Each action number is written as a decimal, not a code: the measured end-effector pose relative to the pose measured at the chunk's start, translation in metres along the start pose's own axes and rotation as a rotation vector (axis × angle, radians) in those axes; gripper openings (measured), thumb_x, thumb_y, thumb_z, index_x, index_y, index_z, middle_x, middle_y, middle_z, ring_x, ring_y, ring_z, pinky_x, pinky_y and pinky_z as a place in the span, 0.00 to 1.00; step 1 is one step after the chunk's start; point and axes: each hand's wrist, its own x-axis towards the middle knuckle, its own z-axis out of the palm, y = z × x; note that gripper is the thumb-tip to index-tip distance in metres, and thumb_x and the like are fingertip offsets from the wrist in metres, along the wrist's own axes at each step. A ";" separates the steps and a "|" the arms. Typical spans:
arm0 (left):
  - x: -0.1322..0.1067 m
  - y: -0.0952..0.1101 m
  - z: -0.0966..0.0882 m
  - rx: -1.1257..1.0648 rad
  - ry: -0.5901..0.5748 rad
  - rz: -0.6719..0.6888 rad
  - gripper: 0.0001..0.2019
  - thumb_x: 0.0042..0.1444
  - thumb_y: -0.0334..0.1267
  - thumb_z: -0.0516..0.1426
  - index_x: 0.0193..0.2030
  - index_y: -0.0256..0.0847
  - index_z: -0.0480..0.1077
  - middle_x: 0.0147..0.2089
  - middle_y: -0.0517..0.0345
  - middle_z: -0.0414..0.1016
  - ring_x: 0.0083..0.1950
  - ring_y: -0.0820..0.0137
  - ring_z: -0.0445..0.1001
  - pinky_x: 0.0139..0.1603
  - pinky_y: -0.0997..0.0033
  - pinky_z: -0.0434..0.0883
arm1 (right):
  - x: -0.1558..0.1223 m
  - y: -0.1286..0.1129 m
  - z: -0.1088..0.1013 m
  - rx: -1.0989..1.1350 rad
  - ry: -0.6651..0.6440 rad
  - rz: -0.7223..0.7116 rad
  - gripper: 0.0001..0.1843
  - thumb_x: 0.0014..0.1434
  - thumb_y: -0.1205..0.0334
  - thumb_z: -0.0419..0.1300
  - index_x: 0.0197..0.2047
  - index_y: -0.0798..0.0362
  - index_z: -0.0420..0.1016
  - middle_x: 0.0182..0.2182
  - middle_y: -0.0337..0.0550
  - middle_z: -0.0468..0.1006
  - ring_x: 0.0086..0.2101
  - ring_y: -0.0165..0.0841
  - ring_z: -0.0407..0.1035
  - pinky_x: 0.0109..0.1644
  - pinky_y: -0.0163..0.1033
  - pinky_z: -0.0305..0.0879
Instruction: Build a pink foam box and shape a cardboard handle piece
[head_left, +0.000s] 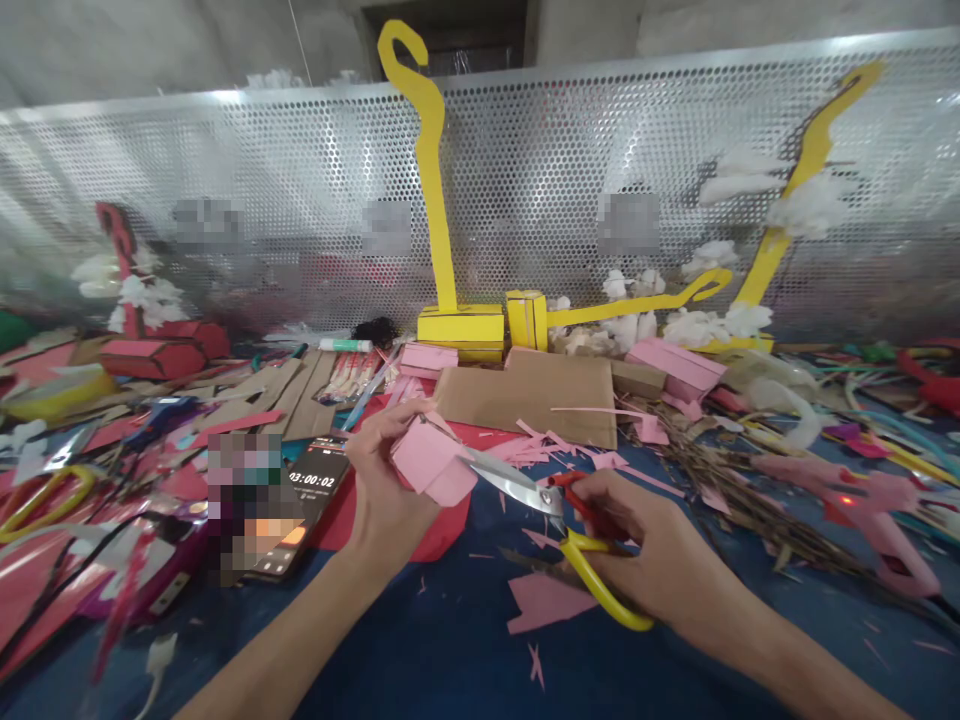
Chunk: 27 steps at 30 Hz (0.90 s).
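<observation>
My left hand (390, 505) is closed around a small pink paper-covered box (433, 462), held up over the middle of the table. In my right hand (637, 530) is a pair of scissors (551, 500) with one red and one yellow handle. Their blades point left, and the tips meet the box's right edge; whether they are cutting into it I cannot tell. Below the scissors lies a pink paper offcut (551, 600). Under the box and my left hand is a red sheet (442, 535), partly covered.
Yellow hook-shaped stands (435, 200) rise behind brown cardboard (525, 395), against a perforated metal panel (525, 140). A pink glue gun (847, 500) with a lit red light lies right, beside dry twigs (750, 500). A phone (311, 510) and yellow-handled scissors (49, 500) lie left.
</observation>
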 end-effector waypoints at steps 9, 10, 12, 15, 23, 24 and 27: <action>-0.001 0.003 0.000 0.035 -0.017 -0.024 0.33 0.42 0.32 0.71 0.48 0.53 0.55 0.54 0.55 0.73 0.56 0.54 0.74 0.59 0.46 0.68 | 0.000 0.001 0.002 -0.033 0.005 0.030 0.12 0.53 0.63 0.65 0.42 0.48 0.71 0.30 0.36 0.73 0.29 0.32 0.66 0.32 0.36 0.66; -0.002 0.002 0.000 0.034 -0.022 -0.021 0.34 0.42 0.31 0.71 0.48 0.53 0.55 0.54 0.55 0.73 0.57 0.54 0.74 0.59 0.46 0.69 | 0.000 0.001 0.002 -0.034 0.003 0.036 0.12 0.53 0.62 0.65 0.42 0.48 0.71 0.30 0.35 0.72 0.29 0.31 0.65 0.31 0.36 0.65; -0.001 0.001 0.001 0.040 -0.030 -0.012 0.33 0.43 0.30 0.70 0.49 0.53 0.55 0.54 0.54 0.72 0.57 0.55 0.73 0.58 0.45 0.70 | 0.001 0.001 0.002 -0.033 0.004 0.040 0.12 0.54 0.61 0.66 0.42 0.48 0.71 0.30 0.35 0.71 0.29 0.32 0.64 0.32 0.36 0.64; 0.000 -0.001 0.002 0.080 -0.014 0.031 0.32 0.43 0.30 0.69 0.48 0.50 0.55 0.53 0.53 0.73 0.55 0.56 0.75 0.55 0.45 0.72 | 0.001 -0.001 0.002 -0.018 0.009 0.049 0.12 0.54 0.58 0.66 0.41 0.48 0.71 0.30 0.36 0.70 0.29 0.32 0.62 0.32 0.36 0.64; 0.005 0.004 0.005 0.105 0.010 0.106 0.29 0.44 0.28 0.68 0.48 0.48 0.57 0.49 0.54 0.75 0.48 0.61 0.77 0.51 0.52 0.74 | 0.003 0.006 0.003 -0.003 -0.003 0.051 0.11 0.54 0.60 0.65 0.40 0.49 0.70 0.31 0.35 0.71 0.31 0.31 0.64 0.33 0.34 0.62; 0.005 0.004 0.005 0.100 0.013 0.125 0.30 0.43 0.27 0.68 0.47 0.48 0.57 0.48 0.54 0.75 0.47 0.61 0.78 0.49 0.53 0.75 | 0.003 0.009 0.003 -0.012 -0.003 0.052 0.11 0.54 0.61 0.66 0.40 0.49 0.70 0.31 0.35 0.71 0.31 0.31 0.64 0.33 0.34 0.62; 0.006 0.002 0.005 0.094 0.027 0.167 0.31 0.41 0.27 0.69 0.47 0.47 0.58 0.48 0.55 0.77 0.44 0.62 0.79 0.47 0.55 0.76 | 0.002 0.015 0.004 -0.009 -0.001 0.056 0.12 0.53 0.64 0.65 0.41 0.48 0.69 0.32 0.35 0.72 0.32 0.31 0.65 0.34 0.33 0.63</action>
